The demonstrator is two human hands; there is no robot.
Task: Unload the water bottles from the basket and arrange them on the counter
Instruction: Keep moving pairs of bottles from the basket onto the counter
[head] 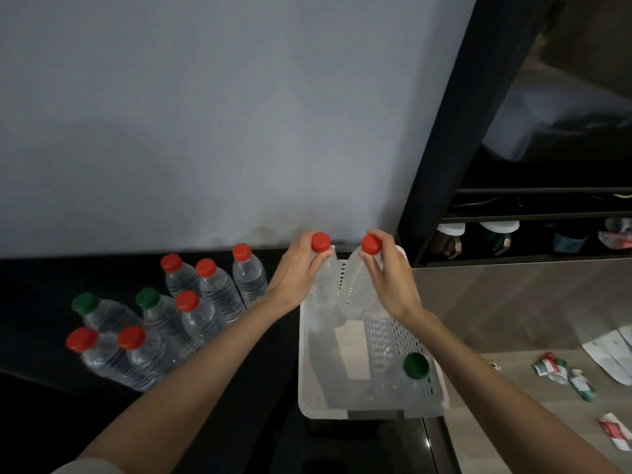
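Two red-capped bottles in hand at the far end of the white basket (372, 410). Left hand (294, 271) has its fingers (319, 261) closed round the neck of the left bottle (325, 278); right hand (393, 282) likewise pinches the right bottle (355, 278) just under its cap. Both bottles stand near upright, long axes tilted slightly apart, bases low inside the basket.

Eight bottles (191, 309) already stand on the dark desk (41, 285) left of the basket — left hand is nearer them. Open desk lies nearer the person than that cluster. One green-capped bottle (415, 366) remains at the basket's near right corner. Basket rim must be cleared on the way out.
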